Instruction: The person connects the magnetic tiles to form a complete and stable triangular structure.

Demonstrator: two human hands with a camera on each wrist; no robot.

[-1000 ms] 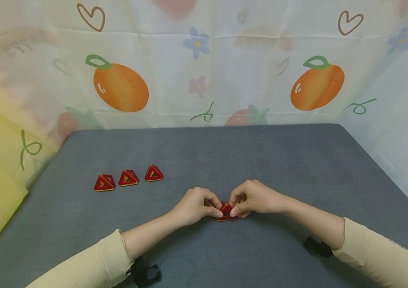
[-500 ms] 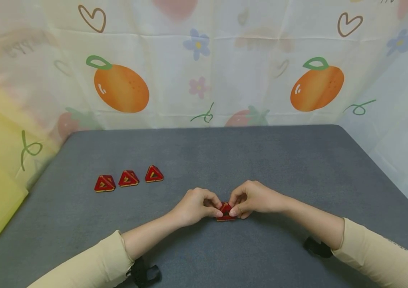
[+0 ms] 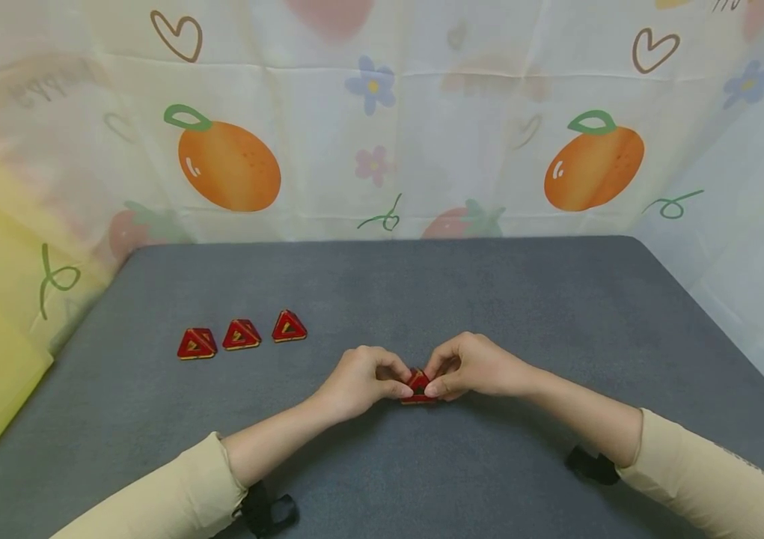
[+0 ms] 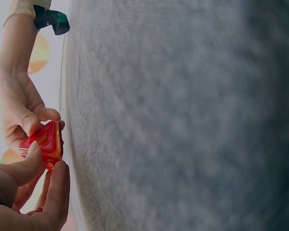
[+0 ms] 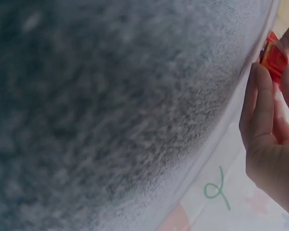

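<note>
Both hands meet near the middle of the grey table, pinching one small red pyramid-shaped piece point(image 3: 418, 385) with gold trim between them. My left hand point(image 3: 358, 383) holds its left side between thumb and fingers. On the opposite side my right hand point(image 3: 479, 367) grips it the same way. In the left wrist view the red piece point(image 4: 47, 144) shows a glossy face and gold edge lines, with a thumb laid on it. The right wrist view catches the red piece point(image 5: 273, 60) at its edge, partly covered by fingers.
Toward the left stand three similar red pyramids in a slanting row: a left one point(image 3: 197, 344), a middle one point(image 3: 242, 335) and a right one point(image 3: 289, 326), with gold marks. A fruit-printed curtain point(image 3: 422, 150) hangs behind the grey table point(image 3: 523, 284).
Both hands, with the red pyramid between them, have shifted slightly up and to the left in the head view. The three other pyramids stay put.
</note>
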